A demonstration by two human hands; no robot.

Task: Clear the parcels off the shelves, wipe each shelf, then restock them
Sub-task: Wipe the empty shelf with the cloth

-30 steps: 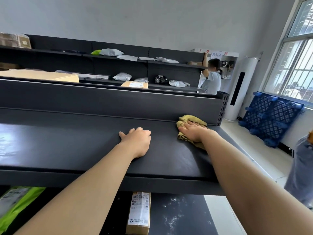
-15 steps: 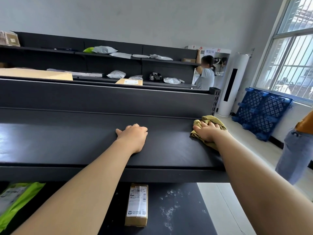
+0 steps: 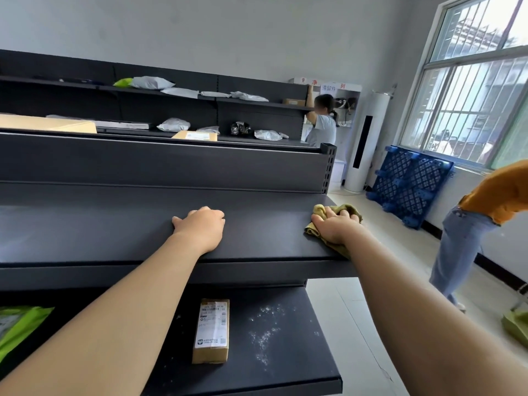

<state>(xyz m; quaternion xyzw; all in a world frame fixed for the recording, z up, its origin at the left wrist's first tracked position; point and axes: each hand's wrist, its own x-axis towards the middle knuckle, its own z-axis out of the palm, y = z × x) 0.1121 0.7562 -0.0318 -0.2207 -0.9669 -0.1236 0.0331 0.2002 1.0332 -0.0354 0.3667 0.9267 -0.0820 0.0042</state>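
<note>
The upper black shelf (image 3: 100, 232) in front of me carries no parcels. My left hand (image 3: 200, 228) rests on its middle, holding nothing. My right hand (image 3: 334, 227) grips a bunched yellow-green cloth (image 3: 350, 210) against the shelf's right end, close to the front corner. On the lower shelf (image 3: 285, 367) lie a small brown parcel (image 3: 211, 330) with a white label and, at the far left, a green mailer bag (image 3: 20, 324). White specks are scattered to the right of the parcel.
A person in an orange top (image 3: 485, 207) stands close on the right in the aisle. Another person (image 3: 324, 127) works at the rear shelves, which hold grey mailer bags (image 3: 173, 124) and boxes. A blue pallet (image 3: 408, 181) leans under the window.
My right hand has slid the cloth rightward along the upper shelf to its right end. My left hand has stayed in place. The person in orange has come further into view.
</note>
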